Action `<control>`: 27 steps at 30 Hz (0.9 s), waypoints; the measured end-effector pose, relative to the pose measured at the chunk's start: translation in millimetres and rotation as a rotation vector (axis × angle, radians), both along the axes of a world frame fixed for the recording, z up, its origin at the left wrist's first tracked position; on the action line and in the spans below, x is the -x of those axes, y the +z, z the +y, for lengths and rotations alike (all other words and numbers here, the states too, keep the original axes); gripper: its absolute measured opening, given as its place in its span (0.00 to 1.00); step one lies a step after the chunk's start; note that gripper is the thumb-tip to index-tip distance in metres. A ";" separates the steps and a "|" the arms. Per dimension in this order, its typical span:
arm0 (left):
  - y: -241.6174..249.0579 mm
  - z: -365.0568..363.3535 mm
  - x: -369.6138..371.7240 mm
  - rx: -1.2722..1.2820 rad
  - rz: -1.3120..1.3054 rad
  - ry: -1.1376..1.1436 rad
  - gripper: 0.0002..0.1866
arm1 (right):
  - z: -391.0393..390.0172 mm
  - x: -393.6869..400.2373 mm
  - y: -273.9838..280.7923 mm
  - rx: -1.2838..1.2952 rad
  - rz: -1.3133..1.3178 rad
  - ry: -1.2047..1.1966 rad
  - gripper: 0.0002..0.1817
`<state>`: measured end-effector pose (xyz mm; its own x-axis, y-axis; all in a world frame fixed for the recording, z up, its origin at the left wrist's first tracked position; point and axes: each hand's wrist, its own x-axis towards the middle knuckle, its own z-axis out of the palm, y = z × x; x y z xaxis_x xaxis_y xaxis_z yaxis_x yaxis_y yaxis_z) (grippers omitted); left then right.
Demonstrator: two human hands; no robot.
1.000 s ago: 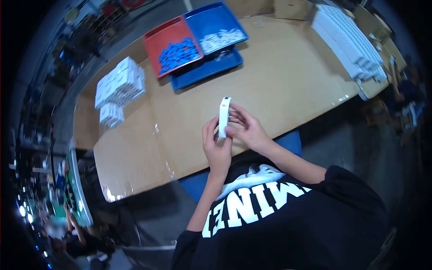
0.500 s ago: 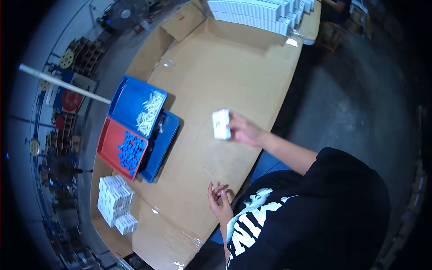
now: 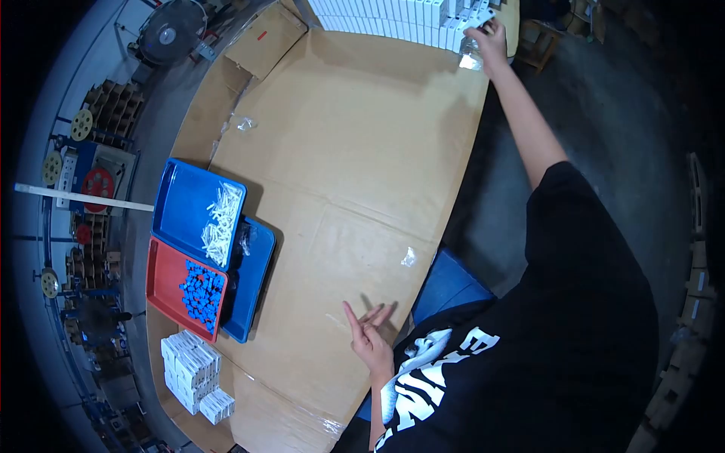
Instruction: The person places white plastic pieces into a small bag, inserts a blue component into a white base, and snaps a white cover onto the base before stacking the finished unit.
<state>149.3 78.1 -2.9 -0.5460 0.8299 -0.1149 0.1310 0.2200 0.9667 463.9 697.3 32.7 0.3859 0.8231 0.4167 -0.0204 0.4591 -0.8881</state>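
Head view gives me the whole cardboard-covered worktop (image 3: 355,151) from above, and I see my right hand (image 3: 487,34) stretched far out to its top edge, at the long row of white boxes (image 3: 393,10) lined up there. Its fingers rest on the end of that row, touching the boxes, but at this range the grip is too small and blurred for me to tell whether it is closed on a box or simply lying on one. My left hand (image 3: 368,332) sits near the worktop's close edge, just in front of my black shirt (image 3: 529,355), fingers spread and raised, holding nothing, fingertips touching or nearly touching the cardboard. Well apart from both hands, on the left side of the worktop, I see a blue tray (image 3: 180,208) with a heap of small white parts (image 3: 221,224) in it, overlapping a second blue tray (image 3: 253,291). Just beside it lies a red tray (image 3: 162,283) holding small blue parts (image 3: 200,291). Below the trays, at the lower left corner, stands a small stack of white boxes (image 3: 192,370). A scrap of clear plastic (image 3: 408,257) lies on the cardboard between my two hands, nearer the left one.
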 end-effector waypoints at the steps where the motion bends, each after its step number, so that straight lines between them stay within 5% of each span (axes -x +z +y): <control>1: -1.4 -2.1 3.2 0.008 0.004 0.009 0.33 | 20.5 -0.2 -7.1 -0.001 -0.171 -0.059 0.48; 5: 5.7 8.3 3.9 -0.031 -0.021 0.090 0.36 | 62.4 -6.2 -2.1 -0.003 -0.185 0.175 0.46; 7: 2.9 17.2 2.4 -0.056 0.303 0.012 0.39 | 58.5 1.5 13.9 0.224 -0.208 0.198 0.45; 9: -16.2 18.4 5.1 -0.048 0.380 -0.016 0.40 | 62.3 7.1 16.8 0.148 -0.201 0.272 0.44; 11: -24.1 19.6 6.8 -0.044 0.460 -0.042 0.42 | 39.1 19.3 41.8 0.291 -0.314 0.171 0.43; 15: -33.7 23.1 8.8 -0.030 0.634 -0.040 0.37 | 54.2 19.6 28.1 0.177 -0.294 0.183 0.43; 16: -35.3 21.5 9.5 -0.021 0.645 -0.052 0.36 | 96.8 -5.0 -5.5 0.156 -0.655 -0.025 0.50; 27: -28.5 25.3 6.7 0.060 0.635 -0.039 0.35 | 70.9 23.6 -16.5 0.072 -0.744 -0.228 0.43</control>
